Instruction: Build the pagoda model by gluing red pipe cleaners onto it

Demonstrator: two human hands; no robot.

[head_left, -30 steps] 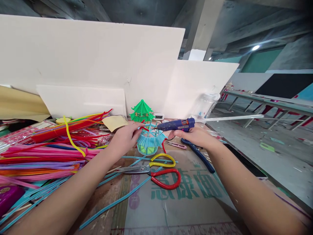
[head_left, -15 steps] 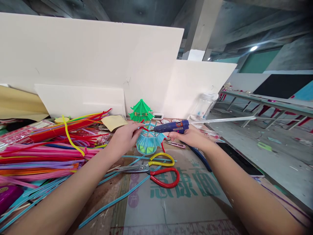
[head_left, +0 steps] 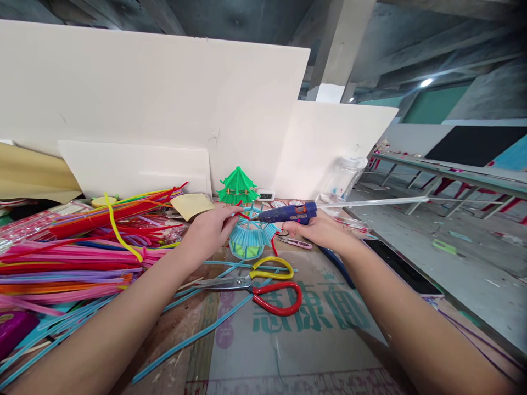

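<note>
My right hand [head_left: 318, 226] is wrapped round a dark blue hot glue gun [head_left: 288, 214], a long clear glue stick [head_left: 374, 203] jutting from its back end. The nozzle points left and meets a short red pipe cleaner piece [head_left: 244, 216]. Between thumb and fingers, my left hand [head_left: 209, 227] pinches that red piece. Just below and behind both hands stands a small light-blue pipe cleaner model [head_left: 247, 238] with a flared, ribbed skirt and green panels. Behind it is a green pointed roof model [head_left: 237, 186]. Whether the red piece touches the blue model I cannot tell.
Scissors [head_left: 251, 285] with yellow and red handles lie in front. Bundles of coloured pipe cleaners [head_left: 74, 255] cover the left side. Pliers [head_left: 337, 266], a phone [head_left: 401, 266] and a clear jar [head_left: 346, 175] are on the right. White boards [head_left: 156, 104] stand behind.
Hardly anything differs. The glue gun and my right hand have shifted very slightly left; my left hand keeps its hold on the red piece.
</note>
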